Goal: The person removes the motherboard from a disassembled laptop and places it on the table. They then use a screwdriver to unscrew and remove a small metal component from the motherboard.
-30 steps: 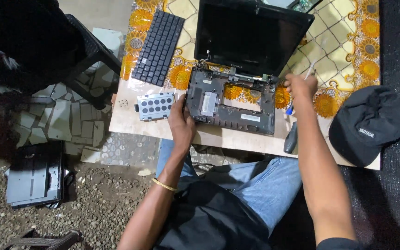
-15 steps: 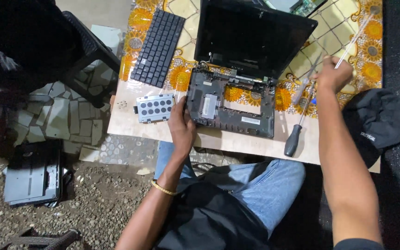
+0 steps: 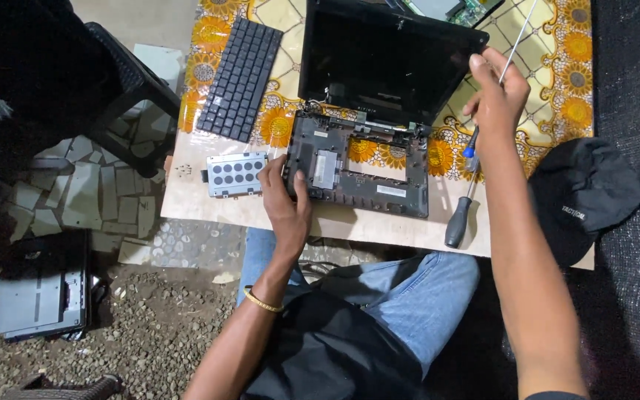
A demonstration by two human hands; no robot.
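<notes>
A dismantled black laptop lies on the table, its bare base (image 3: 357, 169) toward me and its dark screen (image 3: 387, 59) tilted back. My left hand (image 3: 287, 198) rests on the base's left edge, thumb on the casing, right beside a perforated metal drive bracket (image 3: 236, 174). My right hand (image 3: 494, 96) is raised by the screen's right corner, pinching a thin long screwdriver (image 3: 518, 41) whose shaft points up and away. A black-handled screwdriver (image 3: 457, 218) and a small blue-handled one (image 3: 470, 152) lie on the table below that hand.
The detached keyboard (image 3: 240, 78) lies at the table's left on the sunflower-patterned cloth (image 3: 557, 81). A black cap (image 3: 583, 194) sits at the right edge, a circuit board (image 3: 453, 9) at the top. A black chair (image 3: 124, 89) and another device (image 3: 38, 292) on gravel are to the left.
My right hand left the base's right rear corner, swung out to the right with a thin screwdriver, and now hovers by the screen's corner. My left hand stayed on the base.
</notes>
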